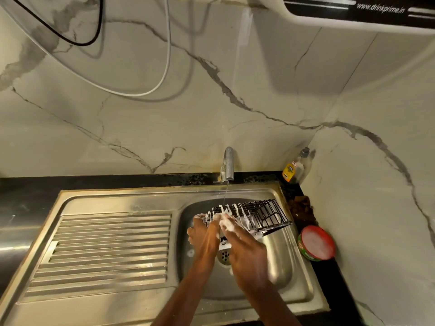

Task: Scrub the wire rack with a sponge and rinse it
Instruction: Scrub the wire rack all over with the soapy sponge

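A black wire rack (263, 214) hangs over the steel sink basin (280, 260), its left half coated in white foam. My left hand (200, 231) grips the rack's left end. My right hand (237, 236) is lathered with suds and presses against the rack's front wires; the sponge is hidden under foam and fingers, so I cannot make it out. A thin stream of water falls from the tap (227, 167) onto the rack's top.
The ribbed steel drainboard (106, 250) lies to the left of the basin. A red round soap tub (316, 243) sits on the dark counter at the right. A yellow-labelled bottle (293, 169) stands in the back corner. The drain (223, 255) shows beneath my wrists.
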`<state>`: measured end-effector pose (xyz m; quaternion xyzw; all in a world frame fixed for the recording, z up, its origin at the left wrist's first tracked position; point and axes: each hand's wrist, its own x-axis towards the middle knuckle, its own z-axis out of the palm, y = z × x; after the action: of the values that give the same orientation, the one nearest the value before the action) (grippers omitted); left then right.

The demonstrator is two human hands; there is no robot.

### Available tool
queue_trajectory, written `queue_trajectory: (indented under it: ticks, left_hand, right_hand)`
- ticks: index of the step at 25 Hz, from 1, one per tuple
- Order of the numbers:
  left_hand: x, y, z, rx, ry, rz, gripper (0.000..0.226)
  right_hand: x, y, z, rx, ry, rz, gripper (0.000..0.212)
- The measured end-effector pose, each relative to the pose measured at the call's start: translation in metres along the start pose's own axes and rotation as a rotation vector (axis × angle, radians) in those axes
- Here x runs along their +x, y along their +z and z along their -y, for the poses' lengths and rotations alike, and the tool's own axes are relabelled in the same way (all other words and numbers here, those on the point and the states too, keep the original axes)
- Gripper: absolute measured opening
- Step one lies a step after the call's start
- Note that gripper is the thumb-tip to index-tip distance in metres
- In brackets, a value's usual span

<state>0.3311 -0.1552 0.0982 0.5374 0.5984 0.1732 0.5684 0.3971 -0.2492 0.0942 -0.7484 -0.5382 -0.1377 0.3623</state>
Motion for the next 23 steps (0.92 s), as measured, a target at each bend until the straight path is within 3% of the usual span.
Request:
queue_trajectory:
  ticks: [4,7,8,10,11,14,15,18,21,23]
  left_hand:
    - [0.003,0.005,-0.004,0.016,0.000,-0.052,0.068]
    - [0.013,0.006,-0.006,-0.040,-0.052,-0.057,0.068]
    - [0.015,0.007,-0.009,-0.041,-0.054,-0.061,0.068]
    - [0.020,0.010,-0.012,-0.036,-0.046,-0.085,0.071]
    - [0.022,0.012,-0.012,-0.041,-0.048,-0.094,0.072]
    - [0.027,0.011,-0.011,-0.113,-0.115,-0.076,0.077]
    - [0.030,0.011,-0.009,-0.125,-0.126,-0.077,0.078]
    - [0.029,0.009,-0.011,-0.073,-0.109,-0.111,0.074]
    - [0.035,0.009,-0.005,-0.070,-0.122,-0.100,0.075]
    - [0.037,0.009,-0.002,-0.072,-0.131,-0.103,0.077]
  right_hand:
    - [0.008,0.001,-0.016,0.058,0.276,-0.067,0.060]
    - [-0.005,0.006,-0.007,-0.137,0.013,-0.126,0.032]
    - [0.000,0.002,-0.013,-0.179,0.042,-0.136,0.030]
    - [0.017,-0.005,-0.022,-0.174,0.272,-0.186,0.038]
    - [0.019,-0.003,-0.019,-0.182,0.282,-0.186,0.039]
    - [0.005,0.010,-0.003,-0.197,0.001,-0.030,0.032]
    - [0.008,0.007,-0.009,-0.181,0.006,0.013,0.034]
    - [0.020,-0.001,-0.021,-0.071,0.297,0.004,0.043]
    - [0.012,-0.004,0.012,-0.029,0.074,0.112,0.030]
    - [0.017,-0.007,-0.004,0.039,0.134,0.074,0.029]
